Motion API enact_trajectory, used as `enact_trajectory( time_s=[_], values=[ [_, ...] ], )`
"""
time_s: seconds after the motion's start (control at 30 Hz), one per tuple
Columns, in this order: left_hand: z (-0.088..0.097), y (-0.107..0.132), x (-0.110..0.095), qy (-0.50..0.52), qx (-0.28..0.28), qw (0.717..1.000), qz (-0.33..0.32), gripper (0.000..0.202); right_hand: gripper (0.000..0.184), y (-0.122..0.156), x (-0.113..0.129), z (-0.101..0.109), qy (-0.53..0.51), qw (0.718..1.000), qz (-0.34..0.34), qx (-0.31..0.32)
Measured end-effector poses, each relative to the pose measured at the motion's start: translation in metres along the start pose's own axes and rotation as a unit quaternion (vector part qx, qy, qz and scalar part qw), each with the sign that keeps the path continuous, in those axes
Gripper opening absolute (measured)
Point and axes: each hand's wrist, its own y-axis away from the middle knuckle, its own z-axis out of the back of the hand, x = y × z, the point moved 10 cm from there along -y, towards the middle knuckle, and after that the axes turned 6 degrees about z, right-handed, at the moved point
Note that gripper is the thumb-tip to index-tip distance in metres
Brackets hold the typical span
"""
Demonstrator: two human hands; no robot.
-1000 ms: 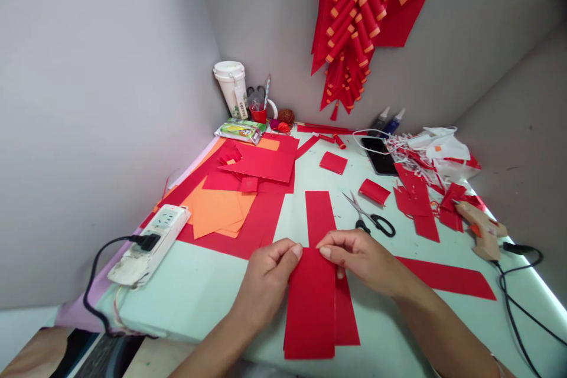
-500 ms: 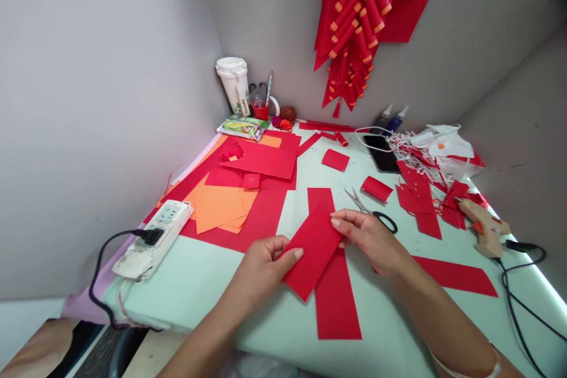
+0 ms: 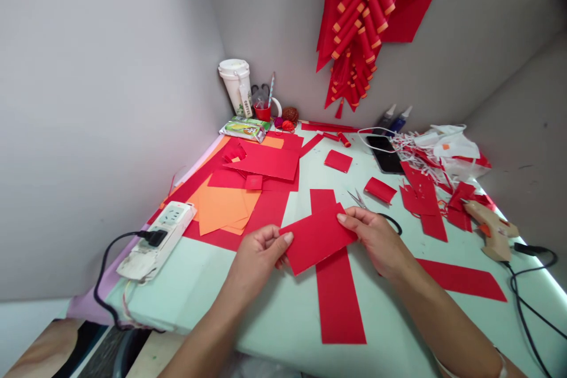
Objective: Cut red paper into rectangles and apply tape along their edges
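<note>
Both my hands hold one red paper rectangle (image 3: 318,237) just above the pale green table (image 3: 212,289). My left hand (image 3: 258,255) pinches its left end and my right hand (image 3: 376,237) pinches its right end. The sheet lies crosswise, tilted up to the right. Beneath it a long red paper strip (image 3: 336,295) runs flat on the table toward me. A pair of black-handled scissors (image 3: 359,201) lies just behind my right hand, partly hidden by it.
Red and orange paper sheets (image 3: 234,195) lie at the left, beside a white power strip (image 3: 157,240). A glue gun (image 3: 491,230), red scraps (image 3: 425,201), a phone (image 3: 384,153) and another red strip (image 3: 460,279) are at the right. A cup (image 3: 234,84) stands in the corner; red paper firecrackers (image 3: 358,18) hang on the wall.
The red rectangle was turned from lying lengthwise over the long strip to lying crosswise, and lifted further from me. Both hands moved with it.
</note>
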Motion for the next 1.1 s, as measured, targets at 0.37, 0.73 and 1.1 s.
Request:
enact_trajectory(
  time_s=[0.37,0.73,1.1],
  values=[
    [0.007,-0.004,0.007,-0.022,-0.029,0.999,0.008,0.036,0.024,-0.003,0.000,0.007,0.000,0.999,0.021,-0.029],
    [0.004,-0.004,0.007,-0.017,-0.006,1.000,-0.002,0.030,0.021,-0.007,0.008,0.015,0.039,0.993,0.089,-0.062],
    [-0.002,-0.002,0.008,-0.037,0.007,0.999,-0.013,0.029,0.030,0.005,0.030,0.020,0.174,0.966,0.156,-0.108]
  ],
)
